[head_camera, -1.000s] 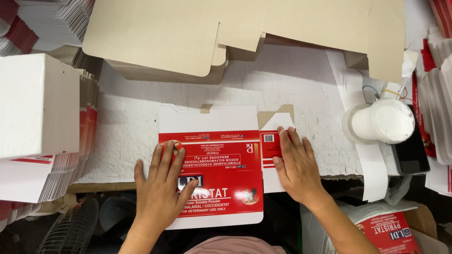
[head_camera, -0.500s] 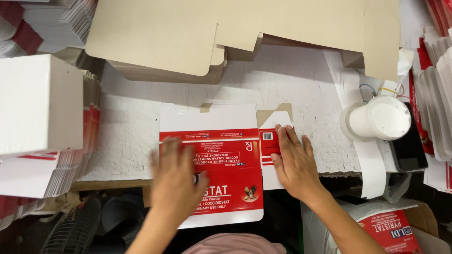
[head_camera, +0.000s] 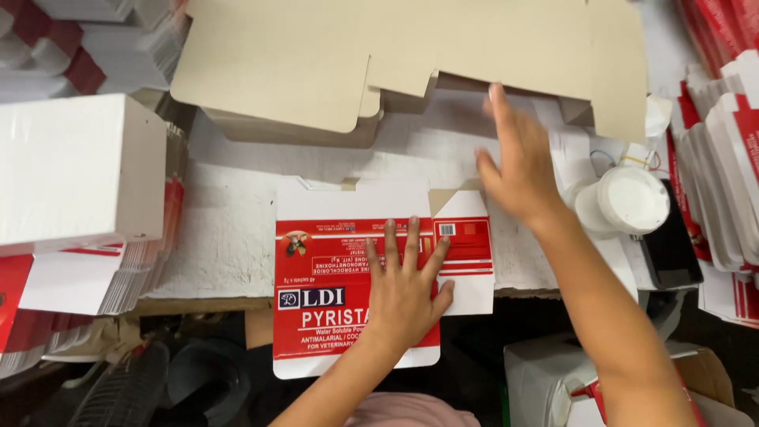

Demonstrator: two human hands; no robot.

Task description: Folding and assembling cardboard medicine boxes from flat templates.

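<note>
Left hand is pressed flat with fingers spread on a flattened red and white carton, not gripping it, just pinning it down on the white counter. Right hand is up above the carton, reaching toward the far side of the counter, fingers open and straight, holding nothing; its fingertips are right at the edge of a stack of plain brown cardboard blanks that overhangs the back of the counter. So the carton lies unfolded, printed side up, right at the near edge of the counter with its bottom part hanging a bit over that edge, and its small side flap pokes out to the right just under the right forearm. Off to the left there's a big white box sitting on piles of more flat red and white cartons. On the right, a round white tub sits near the right wrist, with a dark phone-like slab just beside it, and more stacked red and white cartons lean along the right edge. Down at the bottom right there's another white box with a red label, under the arm.
</note>
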